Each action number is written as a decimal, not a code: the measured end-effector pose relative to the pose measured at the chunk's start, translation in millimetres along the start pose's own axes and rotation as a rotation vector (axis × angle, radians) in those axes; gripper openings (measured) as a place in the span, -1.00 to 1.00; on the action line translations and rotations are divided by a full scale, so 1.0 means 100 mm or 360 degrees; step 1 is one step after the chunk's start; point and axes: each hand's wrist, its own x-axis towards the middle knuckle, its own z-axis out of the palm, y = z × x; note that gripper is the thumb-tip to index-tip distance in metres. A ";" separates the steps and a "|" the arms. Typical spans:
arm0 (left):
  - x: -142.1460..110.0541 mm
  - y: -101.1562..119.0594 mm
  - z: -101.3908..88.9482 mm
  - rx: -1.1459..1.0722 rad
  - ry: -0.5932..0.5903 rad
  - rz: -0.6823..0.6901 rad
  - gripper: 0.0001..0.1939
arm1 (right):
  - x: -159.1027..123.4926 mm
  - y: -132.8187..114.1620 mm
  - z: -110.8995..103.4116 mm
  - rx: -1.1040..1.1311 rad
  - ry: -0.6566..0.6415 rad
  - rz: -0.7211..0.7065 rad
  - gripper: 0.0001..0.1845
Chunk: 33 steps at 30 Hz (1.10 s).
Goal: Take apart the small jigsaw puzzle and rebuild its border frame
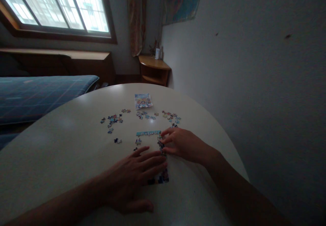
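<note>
We see a white table [89,117], blue plaid mattress [46,95], brown window frame [63,35], and multicoloured puzzle pieces [115,118] with a turquoise strip [148,133]

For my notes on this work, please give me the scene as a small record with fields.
Left hand: spread over part of the joined pieces
Right hand: fingertips at their right side; grip unclear
Loose pieces: several groups, mostly beyond the hands
Sheet: printed, on the table, beyond the pieces
Background: window, curtain, corner shelf

Left hand [139,173] hides part of the puzzle [165,175].
</note>
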 end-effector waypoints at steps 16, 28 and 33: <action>0.01 0.01 -0.04 0.0006 -0.0043 0.0025 -0.21 | 0.00 -0.01 -0.01 0.0020 0.0025 -0.0056 -0.82; 0.01 0.00 -0.06 -0.0054 -0.0028 0.0037 -0.27 | 0.00 0.01 -0.04 0.0143 -0.0012 -0.0090 -0.80; -0.06 -0.17 -0.01 0.0010 0.0258 -0.0004 -0.40 | 0.00 0.08 -0.06 0.0137 0.0034 -0.0054 -0.78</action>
